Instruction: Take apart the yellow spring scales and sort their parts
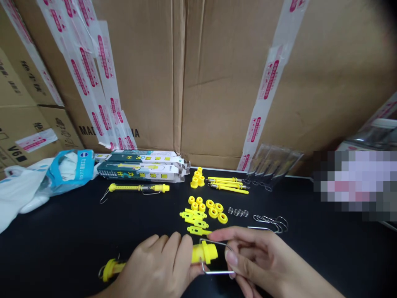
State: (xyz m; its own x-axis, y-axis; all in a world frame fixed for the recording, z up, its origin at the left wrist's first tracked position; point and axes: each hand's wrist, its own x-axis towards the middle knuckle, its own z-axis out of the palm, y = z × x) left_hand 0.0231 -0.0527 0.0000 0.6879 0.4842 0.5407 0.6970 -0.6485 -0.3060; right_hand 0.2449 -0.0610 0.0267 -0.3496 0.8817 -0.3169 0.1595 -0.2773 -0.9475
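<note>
My left hand (159,263) is wrapped round the tube of a yellow spring scale (204,252), whose other yellow end sticks out on the left. Between the fingers of my right hand (252,258) is a bent wire loop (218,272), its two ends against the yellow collar of the scale. Whether those ends sit in holes I cannot tell. Just beyond lie flat yellow tabs (196,230), small yellow rings (201,207), larger yellow rings (222,218) and small springs (238,212). Several wire hooks (279,223) rest past my right hand.
A whole spring scale (125,187) lies before printed boxes (136,171). Yellow caps (197,179), yellow rods (228,184) and clear tubes (273,165) stand or lie farther back. A blue and white packet (72,171) is at left. Large cardboard (223,82) walls off the back.
</note>
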